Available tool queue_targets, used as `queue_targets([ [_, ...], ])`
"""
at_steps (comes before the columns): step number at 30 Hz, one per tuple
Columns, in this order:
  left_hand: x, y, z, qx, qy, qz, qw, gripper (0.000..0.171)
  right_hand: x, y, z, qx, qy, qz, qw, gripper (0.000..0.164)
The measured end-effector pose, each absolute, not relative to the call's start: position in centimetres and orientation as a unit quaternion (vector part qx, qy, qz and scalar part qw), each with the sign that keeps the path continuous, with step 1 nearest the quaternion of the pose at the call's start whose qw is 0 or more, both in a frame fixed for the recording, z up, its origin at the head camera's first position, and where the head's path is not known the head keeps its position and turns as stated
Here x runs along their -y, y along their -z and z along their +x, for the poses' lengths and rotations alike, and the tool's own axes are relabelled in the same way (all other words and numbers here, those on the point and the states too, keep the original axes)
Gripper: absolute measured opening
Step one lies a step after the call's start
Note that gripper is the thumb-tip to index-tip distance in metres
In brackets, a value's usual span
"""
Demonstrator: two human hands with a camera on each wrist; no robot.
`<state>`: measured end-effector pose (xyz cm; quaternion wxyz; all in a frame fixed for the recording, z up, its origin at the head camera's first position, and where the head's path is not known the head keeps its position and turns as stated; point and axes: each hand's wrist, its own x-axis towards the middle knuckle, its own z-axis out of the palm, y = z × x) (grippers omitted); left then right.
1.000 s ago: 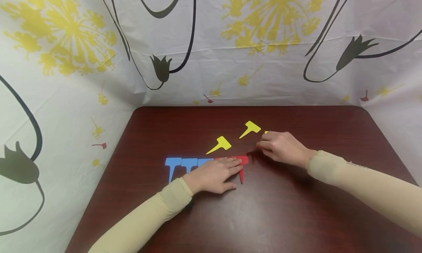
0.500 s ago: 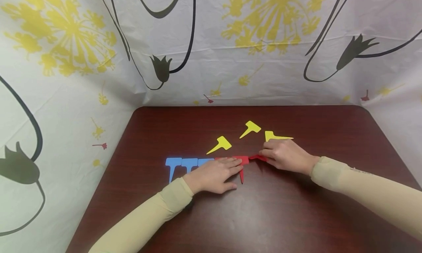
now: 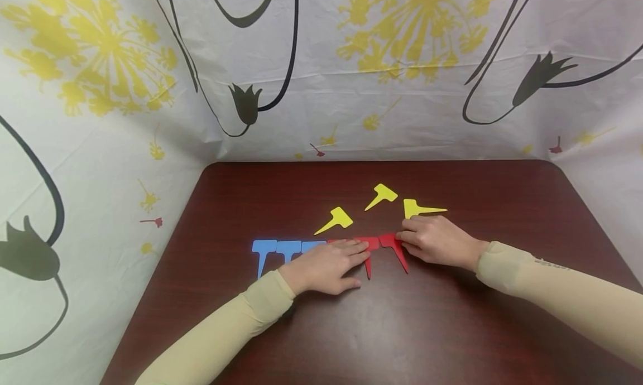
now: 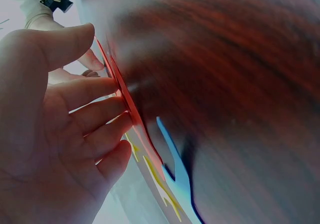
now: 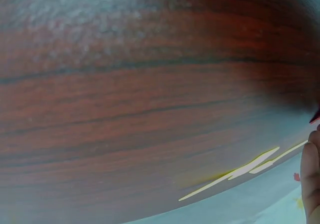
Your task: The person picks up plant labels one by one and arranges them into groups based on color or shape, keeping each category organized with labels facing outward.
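Observation:
T-shaped plastic plant labels lie in a row on the table in the head view. Three blue labels point(image 3: 263, 245) form its left part, and red labels point(image 3: 373, 243) continue it to the right. My left hand point(image 3: 326, 265) rests on the row with fingers extended, covering part of the red ones. In the left wrist view its fingertips touch the red strip point(image 4: 131, 101). At the row's right end, my right hand point(image 3: 437, 240) pinches the head of a tilted red plant label point(image 3: 399, 255), whose stem points toward me. The right wrist view catches only a bit of that hand point(image 5: 311, 179).
Beyond the row lie three yellow plant labels: one at left point(image 3: 339, 217), one farther back point(image 3: 384, 193) and one point(image 3: 412, 207) just behind my right hand. A patterned cloth point(image 3: 321, 95) hangs around the dark wooden table point(image 3: 402, 329).
My right hand has moved slightly toward me, uncovering the rightmost yellow label. The red label it pinches has come into view and turned flatter beside the row. My left hand stays put.

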<state>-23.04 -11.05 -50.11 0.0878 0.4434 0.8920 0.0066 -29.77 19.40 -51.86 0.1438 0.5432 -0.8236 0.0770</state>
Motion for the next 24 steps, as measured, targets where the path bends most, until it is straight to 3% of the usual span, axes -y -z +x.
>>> queue_targets([
  [7, 11.00, 50.08, -22.99, -0.893, -0.002, 0.441, 0.088, 0.071, -19.41, 51.88, -29.75, 0.847, -0.123, 0.507, 0.105, 0.030],
  [24, 10.60, 50.01, -23.07, -0.894, 0.019, 0.441, 0.074, 0.068, -19.57, 52.17, -29.50, 0.849, -0.133, 0.503, 0.096, 0.027],
])
